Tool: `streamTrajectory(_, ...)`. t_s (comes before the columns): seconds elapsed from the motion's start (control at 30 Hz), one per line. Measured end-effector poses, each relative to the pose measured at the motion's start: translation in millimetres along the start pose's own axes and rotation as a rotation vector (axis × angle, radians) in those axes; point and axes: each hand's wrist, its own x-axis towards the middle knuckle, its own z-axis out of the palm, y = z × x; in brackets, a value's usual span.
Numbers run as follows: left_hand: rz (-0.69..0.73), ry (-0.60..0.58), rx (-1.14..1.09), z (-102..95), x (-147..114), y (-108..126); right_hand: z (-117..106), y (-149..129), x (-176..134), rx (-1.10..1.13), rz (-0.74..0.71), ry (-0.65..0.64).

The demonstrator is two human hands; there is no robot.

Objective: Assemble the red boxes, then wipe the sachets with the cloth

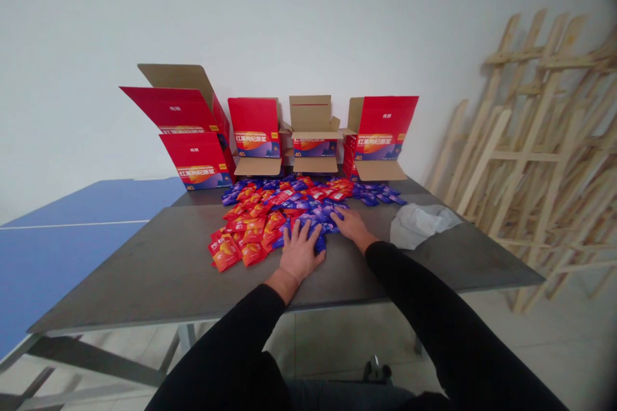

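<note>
A spread of small sachets covers the middle of the table, red ones mostly to the left and purple-blue ones toward the middle and right. My left hand lies on the near edge of the purple sachets, fingers spread and palm down. On the right side of the same heap, my right hand touches purple sachets with its fingers stretched forward. I see no sachet gripped in either hand, though what lies under the palms is hidden.
Behind the sachets stand red cartons with raised flaps: a stacked pair, then three more. A crumpled whitish plastic bag lies right on the grey table. Wooden easels lean right; a blue table-tennis table stands left.
</note>
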Motion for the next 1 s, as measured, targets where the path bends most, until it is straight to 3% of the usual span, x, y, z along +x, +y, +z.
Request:
streamTrajectory(0.27, -0.173, 0.018, 0.049, -5.6, -3.5, -3.4, 21.0, -45.0, -7.6, 0.010, -0.011, -0.036)
streamTrajectory(0.43, -0.230, -0.008, 0.054, -9.1, -4.7, -25.2, 30.7, -65.2, -13.0, 0.006, 0.041, -0.022)
streamTrajectory(0.77, -0.210, -0.040, 0.095, -15.5, -8.2, -77.4, 35.0, -108.1, -26.1, 0.047, 0.134, -0.043)
streamTrajectory(1.0, -0.279, 0.000, 0.140, -20.6, -13.9, -86.2, 44.3, -129.7, -33.9, 0.114, 0.157, 0.000)
